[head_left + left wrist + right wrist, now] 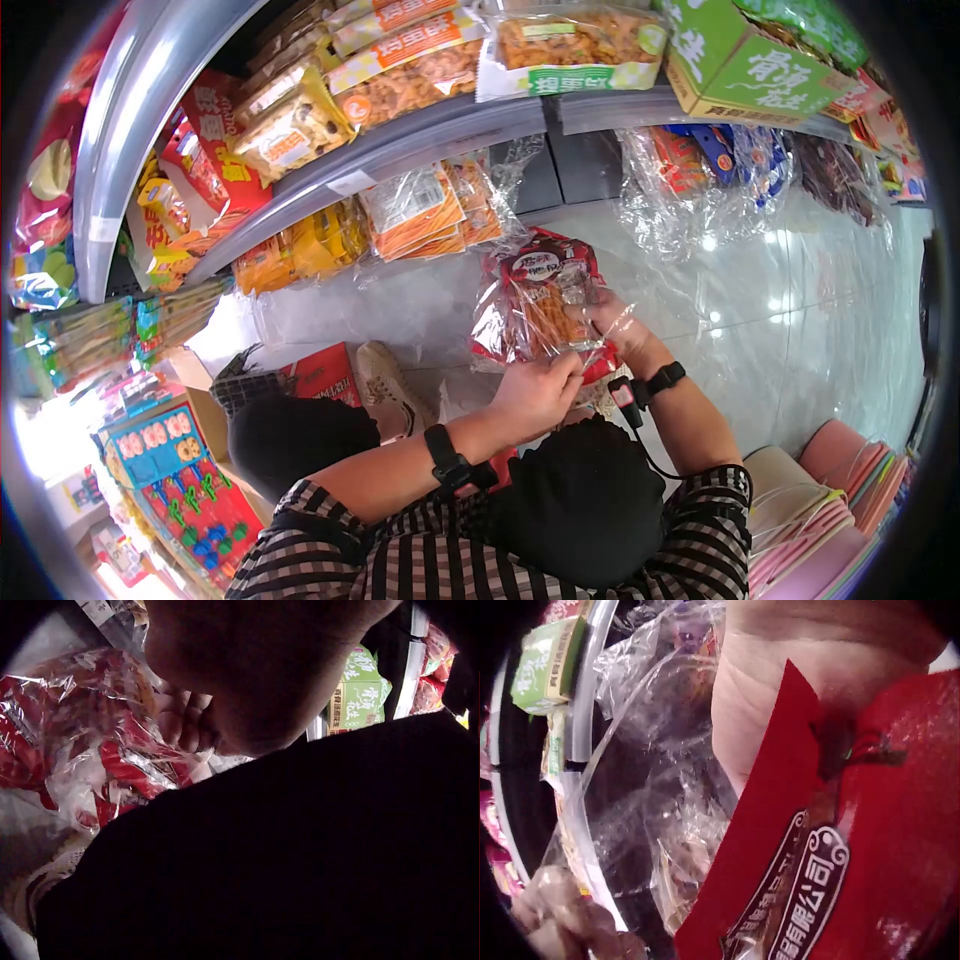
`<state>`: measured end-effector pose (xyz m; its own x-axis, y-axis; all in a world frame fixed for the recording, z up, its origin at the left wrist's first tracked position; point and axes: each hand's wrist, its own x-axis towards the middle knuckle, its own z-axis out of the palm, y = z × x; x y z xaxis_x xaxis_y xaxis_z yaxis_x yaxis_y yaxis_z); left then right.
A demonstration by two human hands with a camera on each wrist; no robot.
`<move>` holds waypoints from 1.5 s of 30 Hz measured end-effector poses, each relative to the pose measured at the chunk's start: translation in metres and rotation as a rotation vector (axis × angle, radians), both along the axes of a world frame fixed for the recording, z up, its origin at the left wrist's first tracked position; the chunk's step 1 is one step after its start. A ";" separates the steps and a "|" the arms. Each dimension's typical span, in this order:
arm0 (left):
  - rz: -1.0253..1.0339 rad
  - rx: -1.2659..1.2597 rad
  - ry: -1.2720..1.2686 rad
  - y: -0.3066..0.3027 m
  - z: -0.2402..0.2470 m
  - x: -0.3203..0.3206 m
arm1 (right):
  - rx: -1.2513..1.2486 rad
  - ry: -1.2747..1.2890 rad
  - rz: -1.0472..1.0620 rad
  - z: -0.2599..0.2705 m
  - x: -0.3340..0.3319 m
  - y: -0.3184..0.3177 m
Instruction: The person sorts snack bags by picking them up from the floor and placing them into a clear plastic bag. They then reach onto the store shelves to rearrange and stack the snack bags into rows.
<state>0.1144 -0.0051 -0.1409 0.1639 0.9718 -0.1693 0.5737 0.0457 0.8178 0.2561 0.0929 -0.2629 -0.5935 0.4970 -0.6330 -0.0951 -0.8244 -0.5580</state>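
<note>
A red snack packet (545,270) with a clear window showing orange-brown food is held over the floor, with clear plastic bag film around it. My left hand (540,390) has its fingers curled and pinches the edge of the clear plastic bag (120,682); red packets (139,769) show through the film in the left wrist view. My right hand (618,325) grips the packet's right side, thumb over its front. In the right wrist view, red packaging (900,847) with white lettering covers much of the palm and the fingers are hidden.
Shelves (420,140) of bagged snacks curve across the front, with a green box (750,65) at the right. Below them, bagged packets (700,175) lie on the tiled floor. A red box (325,375) is beside my shoe (392,385). Pink stools (850,480) stand at right.
</note>
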 end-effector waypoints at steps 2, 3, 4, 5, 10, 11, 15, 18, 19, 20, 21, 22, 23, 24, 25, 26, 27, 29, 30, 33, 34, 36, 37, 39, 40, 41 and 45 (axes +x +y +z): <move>0.005 0.005 -0.018 -0.003 0.001 0.003 | 0.025 -0.067 0.018 -0.026 -0.010 -0.002; -0.002 0.007 -0.040 -0.004 0.002 0.005 | 0.049 -0.139 0.024 -0.031 -0.014 -0.002; -0.013 0.003 -0.043 -0.005 0.003 0.007 | 0.053 -0.065 -0.142 -0.014 -0.026 -0.005; -0.007 0.007 -0.040 -0.006 0.002 0.010 | 0.057 -0.062 -0.136 -0.009 -0.037 -0.008; -0.023 -0.036 -0.071 -0.001 0.008 0.012 | 0.197 -0.241 -0.166 -0.061 -0.056 -0.025; -0.014 -0.063 -0.089 0.001 0.010 0.011 | 0.354 -0.276 -0.102 -0.073 -0.058 -0.028; 0.016 -0.004 -0.042 0.002 0.004 0.006 | 0.593 -0.594 0.498 0.006 -0.051 -0.006; 0.038 -0.006 -0.083 0.004 0.006 0.005 | 0.459 -0.372 0.705 -0.004 -0.042 -0.011; 0.031 -0.006 -0.083 0.004 0.006 0.007 | 0.598 -0.300 0.716 0.003 -0.044 -0.012; 0.022 -0.004 -0.082 0.004 0.005 0.009 | 0.738 -0.226 0.722 0.007 -0.045 -0.012; 0.018 -0.003 -0.084 0.003 0.003 0.012 | 0.737 -0.229 0.718 0.003 -0.044 -0.016; -0.005 -0.011 -0.094 0.001 0.001 0.014 | 0.769 -0.201 0.683 -0.004 -0.043 -0.023; -0.026 -0.017 -0.104 0.000 -0.002 0.016 | 0.803 -0.171 0.650 -0.009 -0.041 -0.030; -0.026 -0.012 -0.102 0.000 -0.001 0.015 | 0.908 -0.218 0.531 0.013 -0.048 -0.031; -0.013 -0.004 -0.095 -0.001 -0.001 0.013 | 0.912 -0.215 0.531 0.011 -0.048 -0.032; -0.001 0.002 -0.089 -0.003 -0.001 0.012 | 0.723 -0.200 0.590 0.002 -0.047 -0.033; -0.002 0.003 -0.088 -0.002 0.001 0.010 | 0.531 -0.184 0.644 -0.011 -0.047 -0.035; 0.034 -0.131 -0.152 0.000 0.009 0.006 | 0.915 -0.132 0.659 -0.035 -0.051 -0.034; 0.025 -0.126 -0.154 0.001 0.011 0.003 | 0.785 -0.204 0.795 -0.028 -0.048 -0.028; -0.001 -0.153 -0.082 0.006 0.020 -0.010 | 0.752 -0.417 0.704 0.014 -0.013 -0.013; 0.013 -0.208 -0.139 0.009 0.027 -0.015 | 0.787 -0.373 0.583 0.030 0.005 -0.005; 0.048 -0.305 -0.269 0.012 0.029 -0.028 | 0.677 -0.473 0.378 0.060 0.050 -0.009; 0.041 -0.306 -0.279 0.013 0.026 -0.034 | 0.641 -0.547 0.244 0.060 0.074 -0.016; 0.348 -0.359 -0.125 0.015 0.011 -0.046 | 0.539 -0.672 -0.118 0.063 0.116 -0.035; 0.339 -0.363 -0.136 0.015 -0.003 -0.055 | 0.470 -0.717 -0.344 0.063 0.133 -0.048; 0.361 -0.264 0.009 0.014 -0.021 -0.066 | 0.451 -0.836 -0.447 0.058 0.151 -0.062; 0.120 0.086 0.284 0.008 -0.043 -0.075 | 0.091 -0.729 -0.603 0.022 0.170 -0.114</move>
